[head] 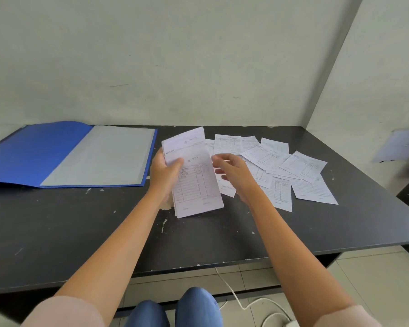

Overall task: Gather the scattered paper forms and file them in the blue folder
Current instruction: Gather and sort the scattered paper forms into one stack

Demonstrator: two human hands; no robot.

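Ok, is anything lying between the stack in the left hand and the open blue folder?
Nothing visible. The stack in the left hand sits just right of the open blue folder; only bare black table lies between, and the folder's grey inner page is uncovered.

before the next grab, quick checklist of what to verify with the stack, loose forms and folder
1. Left hand grips the gathered stack: ok.
2. Right hand free to pick: ok, fingers open, holding nothing.
3. Loose forms within reach: ok, fanned out overlapping just right of the right hand.
4. Blue folder open and ready: ok, lying flat at the table's left.
5. All forms gathered: not ok, several remain on the table.
6. Stack edges aligned: cannot tell.
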